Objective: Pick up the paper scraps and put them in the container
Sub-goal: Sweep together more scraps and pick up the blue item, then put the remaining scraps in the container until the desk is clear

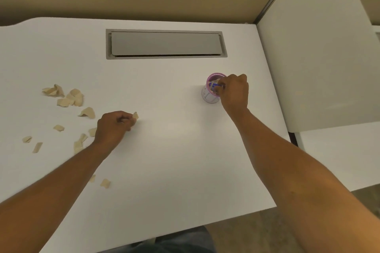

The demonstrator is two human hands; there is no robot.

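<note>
Forearms, bare, nearest the lens. Left hand (112, 127): curled, pinching one tan torn paper scrap (135, 116) at its fingertips. Right hand (234, 90): closed over the small pink-rimmed white cup container (209, 96), apparently releasing something; contents unclear. Loose tan paper scraps (70, 96): scattered left of and behind the left hand. Step: depositing. Next: carry the pinched scrap rightward to the cup. White desk (174, 150): bare between the hands; edge just right of the right hand.
</note>
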